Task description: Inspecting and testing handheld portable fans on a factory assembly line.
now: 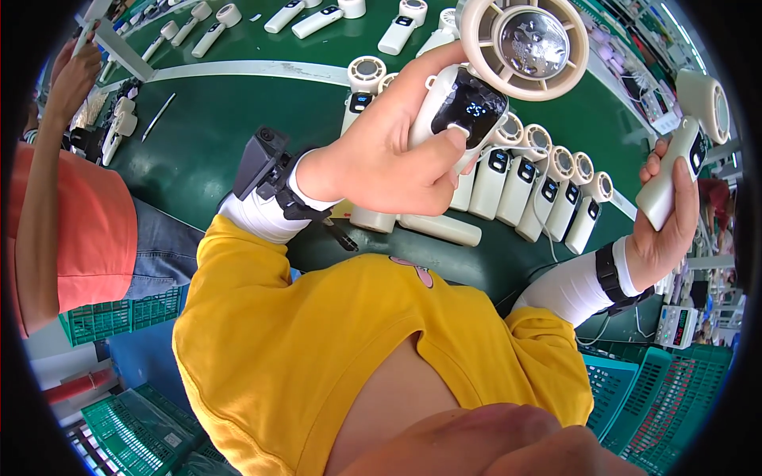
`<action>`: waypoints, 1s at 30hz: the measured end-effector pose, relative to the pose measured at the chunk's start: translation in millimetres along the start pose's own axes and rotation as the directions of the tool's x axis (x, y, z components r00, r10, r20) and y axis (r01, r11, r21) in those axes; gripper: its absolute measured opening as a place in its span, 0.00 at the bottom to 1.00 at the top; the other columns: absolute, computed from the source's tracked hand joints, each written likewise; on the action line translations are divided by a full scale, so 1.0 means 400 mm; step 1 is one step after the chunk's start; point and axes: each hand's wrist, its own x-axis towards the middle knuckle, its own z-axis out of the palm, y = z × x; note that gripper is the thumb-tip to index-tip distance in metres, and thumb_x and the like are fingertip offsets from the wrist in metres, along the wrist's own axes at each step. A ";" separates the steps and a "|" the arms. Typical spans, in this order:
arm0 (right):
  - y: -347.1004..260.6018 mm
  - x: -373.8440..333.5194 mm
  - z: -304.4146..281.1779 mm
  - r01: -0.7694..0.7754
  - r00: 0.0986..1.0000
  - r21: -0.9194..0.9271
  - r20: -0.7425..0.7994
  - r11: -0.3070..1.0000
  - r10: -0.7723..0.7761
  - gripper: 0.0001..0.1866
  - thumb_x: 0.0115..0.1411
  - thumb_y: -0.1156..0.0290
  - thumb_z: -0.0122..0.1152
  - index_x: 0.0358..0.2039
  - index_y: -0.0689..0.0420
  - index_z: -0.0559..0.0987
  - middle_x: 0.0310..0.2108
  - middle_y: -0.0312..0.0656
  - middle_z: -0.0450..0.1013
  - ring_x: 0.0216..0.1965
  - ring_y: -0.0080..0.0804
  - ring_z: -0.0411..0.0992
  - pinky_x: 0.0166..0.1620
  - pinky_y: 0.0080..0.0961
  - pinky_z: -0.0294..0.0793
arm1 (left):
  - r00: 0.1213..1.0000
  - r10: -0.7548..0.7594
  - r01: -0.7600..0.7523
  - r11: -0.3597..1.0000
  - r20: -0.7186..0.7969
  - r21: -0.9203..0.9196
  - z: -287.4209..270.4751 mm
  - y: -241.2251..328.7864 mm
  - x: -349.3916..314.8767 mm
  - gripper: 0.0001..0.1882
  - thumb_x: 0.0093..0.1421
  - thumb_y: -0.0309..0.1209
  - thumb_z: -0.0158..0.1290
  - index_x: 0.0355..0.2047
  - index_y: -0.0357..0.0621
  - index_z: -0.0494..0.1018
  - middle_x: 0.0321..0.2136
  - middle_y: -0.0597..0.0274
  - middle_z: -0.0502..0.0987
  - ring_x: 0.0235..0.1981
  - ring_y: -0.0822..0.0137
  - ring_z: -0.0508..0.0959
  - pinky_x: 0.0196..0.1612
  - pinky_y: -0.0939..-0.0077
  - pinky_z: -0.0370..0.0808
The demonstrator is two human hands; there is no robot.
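My left hand (389, 163) is wrapped round the handle of a cream handheld fan (480, 107), raised over the table. Its round head points up and right, and the dark panel on the handle shows a lit display. My left thumb rests on the lower part of that panel. At the far right, my right hand (673, 210) grips a second cream handheld fan (663, 190), held up with its head tilted up and right. Behind and below my left hand, several more fans (520, 190) stand in a row, some with lit displays.
More handheld fans (317, 21) lie along the far side of the green table (238, 99). A white cable (542, 218) runs by the row. A person in an orange shirt (75, 230) works at the left. Green baskets (135, 428) and a small meter box (676, 327) sit lower down.
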 end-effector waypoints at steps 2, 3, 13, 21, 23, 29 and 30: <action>0.000 -0.002 0.004 -0.003 1.000 -0.008 -0.006 1.000 0.003 0.21 0.52 0.69 0.55 0.40 0.74 0.65 0.32 0.51 0.69 0.28 0.28 0.69 0.31 0.18 0.70 | 0.999 -0.024 0.022 0.998 -0.034 -0.056 -0.001 -0.003 -0.001 0.30 0.53 0.25 0.35 0.56 0.44 0.42 0.35 0.55 0.68 0.25 0.70 0.69 0.22 0.78 0.68; 0.000 -0.004 0.008 -0.005 1.000 -0.016 -0.012 1.000 0.005 0.21 0.52 0.69 0.55 0.40 0.73 0.66 0.32 0.50 0.69 0.28 0.28 0.68 0.31 0.18 0.69 | 0.999 -0.023 0.021 0.998 -0.035 -0.056 -0.002 -0.003 -0.001 0.30 0.53 0.25 0.35 0.56 0.44 0.42 0.35 0.55 0.68 0.25 0.70 0.69 0.22 0.78 0.68; -0.007 -0.011 0.049 -0.020 1.000 -0.040 0.012 0.999 0.020 0.17 0.52 0.69 0.54 0.38 0.69 0.67 0.30 0.46 0.69 0.25 0.25 0.66 0.29 0.17 0.66 | 0.998 -0.048 0.043 0.993 -0.047 -0.108 -0.002 0.010 0.000 0.30 0.53 0.25 0.34 0.57 0.43 0.41 0.35 0.55 0.67 0.25 0.70 0.69 0.22 0.78 0.68; -0.008 -0.013 0.059 -0.071 0.993 -0.036 0.089 0.997 0.074 0.14 0.52 0.70 0.53 0.36 0.66 0.68 0.29 0.44 0.68 0.25 0.25 0.66 0.28 0.17 0.66 | 0.992 -0.105 0.093 0.981 -0.065 -0.168 -0.008 0.018 0.005 0.31 0.52 0.24 0.35 0.57 0.44 0.41 0.35 0.54 0.67 0.25 0.69 0.69 0.23 0.78 0.68; -0.009 -0.019 0.066 -0.071 0.991 -0.055 0.109 0.996 0.077 0.14 0.52 0.70 0.54 0.35 0.65 0.68 0.29 0.44 0.69 0.24 0.25 0.67 0.28 0.17 0.66 | 0.993 -0.099 0.087 0.981 -0.065 -0.171 -0.011 0.020 0.007 0.31 0.52 0.24 0.35 0.57 0.44 0.40 0.35 0.54 0.67 0.26 0.69 0.69 0.23 0.77 0.68; -0.006 -0.024 0.074 -0.099 0.985 -0.053 0.137 0.994 0.106 0.14 0.50 0.70 0.56 0.34 0.65 0.68 0.28 0.43 0.69 0.24 0.24 0.67 0.27 0.16 0.66 | 0.997 -0.031 0.024 0.994 -0.070 -0.105 -0.013 0.015 0.000 0.31 0.52 0.24 0.35 0.56 0.43 0.39 0.36 0.55 0.67 0.26 0.70 0.69 0.24 0.78 0.69; -0.007 -0.025 0.077 -0.102 0.986 -0.055 0.129 0.993 0.108 0.14 0.50 0.70 0.56 0.34 0.64 0.68 0.27 0.43 0.69 0.24 0.24 0.67 0.27 0.16 0.66 | 0.997 -0.020 0.013 0.996 -0.072 -0.091 -0.013 0.015 0.001 0.30 0.52 0.24 0.35 0.56 0.42 0.39 0.36 0.55 0.67 0.26 0.70 0.69 0.24 0.78 0.69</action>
